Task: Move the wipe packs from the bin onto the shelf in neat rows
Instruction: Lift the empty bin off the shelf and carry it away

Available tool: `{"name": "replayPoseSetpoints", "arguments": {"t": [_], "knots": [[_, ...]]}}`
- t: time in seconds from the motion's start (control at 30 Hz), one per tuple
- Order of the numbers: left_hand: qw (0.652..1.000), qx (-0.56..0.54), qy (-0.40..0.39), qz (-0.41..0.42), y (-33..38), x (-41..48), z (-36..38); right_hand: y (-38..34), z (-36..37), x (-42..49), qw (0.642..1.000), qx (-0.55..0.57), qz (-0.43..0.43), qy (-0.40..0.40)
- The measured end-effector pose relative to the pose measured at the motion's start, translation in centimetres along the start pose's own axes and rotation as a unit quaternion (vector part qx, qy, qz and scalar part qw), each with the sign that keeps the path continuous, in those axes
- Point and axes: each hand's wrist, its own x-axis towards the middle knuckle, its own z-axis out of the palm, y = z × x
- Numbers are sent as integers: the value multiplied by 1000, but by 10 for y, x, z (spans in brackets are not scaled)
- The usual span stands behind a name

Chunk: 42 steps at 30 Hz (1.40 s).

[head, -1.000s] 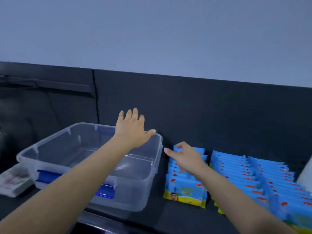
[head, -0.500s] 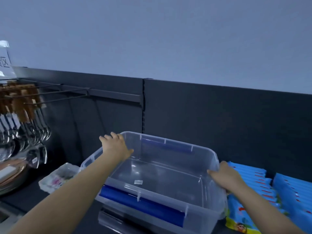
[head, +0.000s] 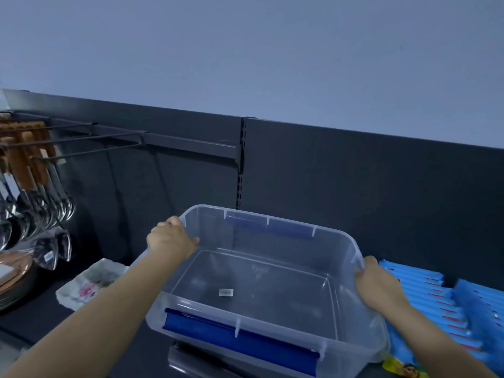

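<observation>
Left hand (head: 170, 242) grips the left rim of the clear bin (head: 272, 317); right hand (head: 377, 285) grips the right rim. Blue wipe packs (head: 425, 298) lie in rows just right of the right hand.

a shop aisle. the dark metal back panel (head: 354, 186) has a slotted upright (head: 240, 173), and a rail (head: 191, 144) carries peg hooks (head: 81, 141) hung with many like ladles (head: 58, 205), some wrapped and tagged. identical blue wipe packs (head: 425, 301) stand in rows on the shelf (head: 35, 317), with stacked plates (head: 13, 282) further along.
</observation>
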Motion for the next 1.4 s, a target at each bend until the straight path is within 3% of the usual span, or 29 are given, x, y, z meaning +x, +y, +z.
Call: {"name": "replayPoseSetpoints", "arguments": {"t": [0.33,0.53,0.7,0.87,1.13,1.4], "knots": [[994,31,81,-70,-115,-76,-48,-60,-15,-18,984,35,-174,-11],[966,95,116,-211,-203,-199,-74,-116,-18,-65,939,73,-333,-49],[934,105,138,-311,-267,-306,-80,-146,-9,-130,898,112,-416,-96],[909,120,120,-380,-319,-387,-86,-177,6,-189,859,121,-475,-146],[870,106,135,-463,-409,-473,-86,-239,33,-285,807,124,-560,-138],[863,95,117,-482,-542,-492,-86,-330,78,-398,791,119,-586,-131]]}}
